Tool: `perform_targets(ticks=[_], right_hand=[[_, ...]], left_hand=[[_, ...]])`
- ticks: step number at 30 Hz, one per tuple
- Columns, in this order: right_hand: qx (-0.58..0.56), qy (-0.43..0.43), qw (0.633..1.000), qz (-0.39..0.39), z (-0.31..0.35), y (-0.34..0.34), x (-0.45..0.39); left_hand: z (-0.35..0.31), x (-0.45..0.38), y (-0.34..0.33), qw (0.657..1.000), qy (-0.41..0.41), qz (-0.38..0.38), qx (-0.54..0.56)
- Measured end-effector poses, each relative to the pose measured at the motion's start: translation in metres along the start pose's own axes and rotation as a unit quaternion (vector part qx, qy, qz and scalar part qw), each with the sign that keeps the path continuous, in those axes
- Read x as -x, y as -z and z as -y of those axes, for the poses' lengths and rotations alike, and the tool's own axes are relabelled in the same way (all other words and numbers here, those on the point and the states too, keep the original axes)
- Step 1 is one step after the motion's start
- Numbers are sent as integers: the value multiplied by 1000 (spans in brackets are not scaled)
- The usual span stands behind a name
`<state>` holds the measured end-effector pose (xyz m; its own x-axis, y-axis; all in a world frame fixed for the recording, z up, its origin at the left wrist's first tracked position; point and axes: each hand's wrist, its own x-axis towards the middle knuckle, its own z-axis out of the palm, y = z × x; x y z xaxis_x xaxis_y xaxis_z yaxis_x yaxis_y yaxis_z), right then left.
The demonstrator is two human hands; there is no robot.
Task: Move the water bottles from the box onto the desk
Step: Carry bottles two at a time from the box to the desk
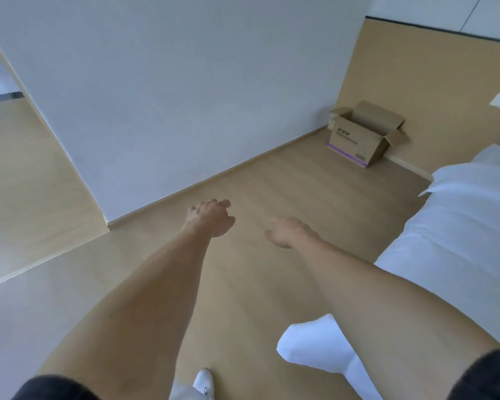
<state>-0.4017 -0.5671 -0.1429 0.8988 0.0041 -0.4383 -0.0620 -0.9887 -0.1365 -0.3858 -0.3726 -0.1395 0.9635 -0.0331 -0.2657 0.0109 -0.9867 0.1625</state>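
A brown cardboard box [364, 134] with its flaps up stands on the wooden floor in the far corner, against the tan wall panel. Its inside is hidden from here, and no bottles or desk are in view. My left hand [211, 217] and my right hand [290, 232] are stretched out in front of me over the floor, well short of the box. Both hang with fingers loosely curled and hold nothing.
A bed with white sheets [456, 226] fills the right side. A white wall [171, 96] runs along the left toward the corner, with a doorway opening [18, 140] at far left. My feet in white socks [315, 347] are on the floor [272, 183].
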Motion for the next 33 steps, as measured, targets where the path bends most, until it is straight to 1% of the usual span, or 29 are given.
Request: perform_targets(ticks=[3,5,12,15,21,26,33], right_hand=[[-14,-32,999,-17,16,21,-35],[-24,-44,999,-21,22,34,-54],[-51,-105,993,-35,8,68,-121],[-53,-123,990,-49,-5,81,-154],[-77,-136,986,-54,-34,115,-254],[-99,-142,984,-33,-71,160,-336],[-107,-171,978,-43,-132,221,-428]], left_hand=[[6,-51,28,999,-34,-8,-11],[5,-82,43,998,-60,-1,-20],[-21,-171,64,991,-125,19,-35],[-35,-211,68,989,-143,24,-43],[-73,-323,74,985,-160,36,-54],[-117,-417,93,984,-161,55,-52],[-186,-520,117,981,-181,46,-59]])
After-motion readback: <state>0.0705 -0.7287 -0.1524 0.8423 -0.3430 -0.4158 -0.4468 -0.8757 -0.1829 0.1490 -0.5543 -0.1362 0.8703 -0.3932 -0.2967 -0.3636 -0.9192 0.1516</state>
